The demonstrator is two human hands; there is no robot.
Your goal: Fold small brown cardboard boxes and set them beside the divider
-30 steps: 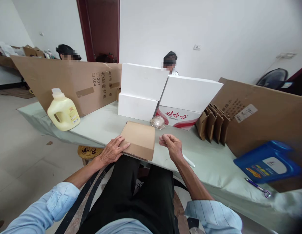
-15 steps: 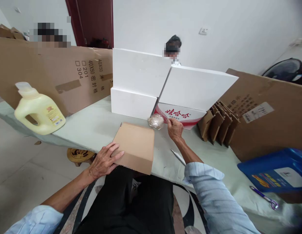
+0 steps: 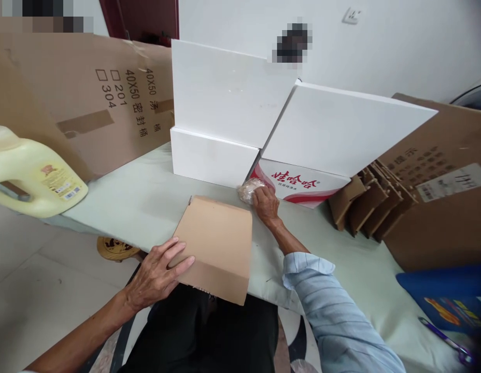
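Note:
A small brown cardboard box (image 3: pixel 217 238) lies at the table's near edge, jutting a little over my lap. My left hand (image 3: pixel 155 269) grips its left side, the fingers resting on the top face. Farther off, my right hand (image 3: pixel 267 204) is closed on a shiny, see-through round thing that looks like a roll of clear tape (image 3: pixel 246 191). The roll sits against the foot of a white box (image 3: pixel 213 158) and a white box with red lettering (image 3: pixel 302 184). My right fingertips are partly hidden behind my knuckles.
Big white panels (image 3: pixel 228 93) stand upright at the back. Large cardboard (image 3: pixel 88 98) closes off the left, by a yellow detergent bottle (image 3: pixel 42 176). Folded cardboard pieces (image 3: pixel 372 202), a blue jug (image 3: pixel 450 300) and a purple-handled tool (image 3: pixel 442 334) are on the right. A person's head shows behind the panels.
My right hand has moved left from beside the roll and closed on it. My left hand stays on the box. The view has shifted closer, and my right arm now covers the pen-like knife.

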